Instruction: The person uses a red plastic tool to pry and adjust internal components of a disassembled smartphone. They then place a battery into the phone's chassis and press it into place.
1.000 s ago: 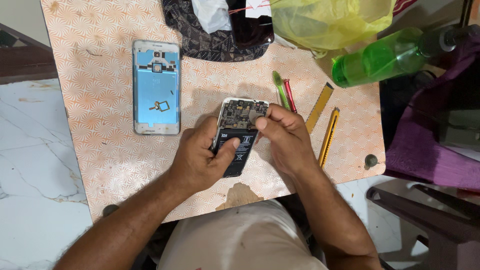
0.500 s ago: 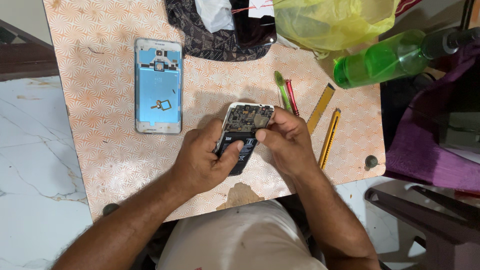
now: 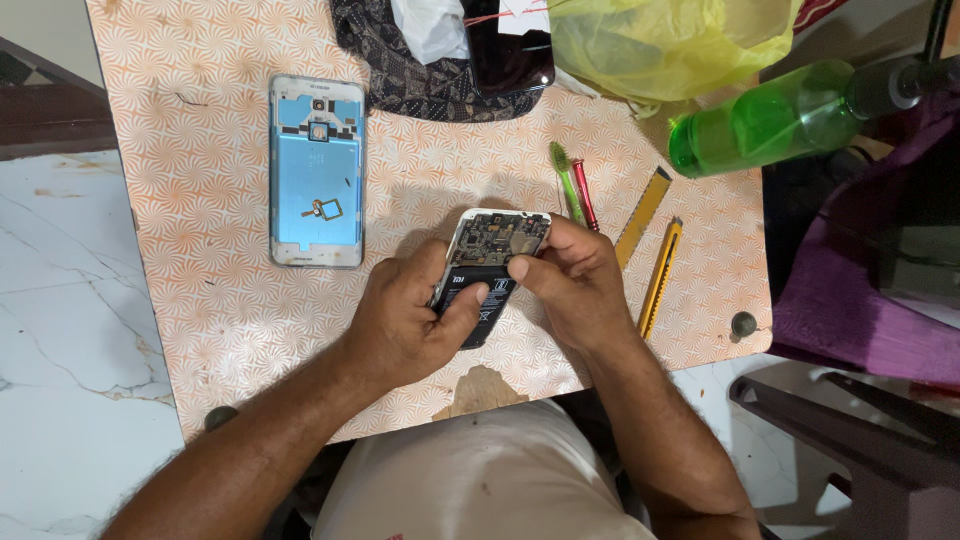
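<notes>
— Where does the work stand from your end?

— I see the opened white-framed smartphone with its circuit board and black battery exposed [image 3: 492,262], held just above the orange-patterned laminate bench [image 3: 200,290]. Its pale blue plastic back cover [image 3: 317,170] already lies apart, inner side up, well to the left. So I judge the opening done; the board and battery are both in place, so whatever is to come out of the phone is not out yet.

— And the hands?

— My left hand [image 3: 405,325] wraps the lower half of the phone from the left, thumb lying across the battery, fingers closed under the frame. My right hand [image 3: 575,280] grips the upper right edge, thumb tip pressed at the seam between board and battery. Both forearms come up from the bench's near edge, wrists bent inward.

— Tools nearby?

— Just right of the right hand lie a green-handled tool [image 3: 566,180], a red-handled tool [image 3: 585,195], a yellow strip [image 3: 643,205] and a yellow utility knife [image 3: 660,280], all untouched. A green plastic bottle [image 3: 770,125] lies farther right.
</notes>
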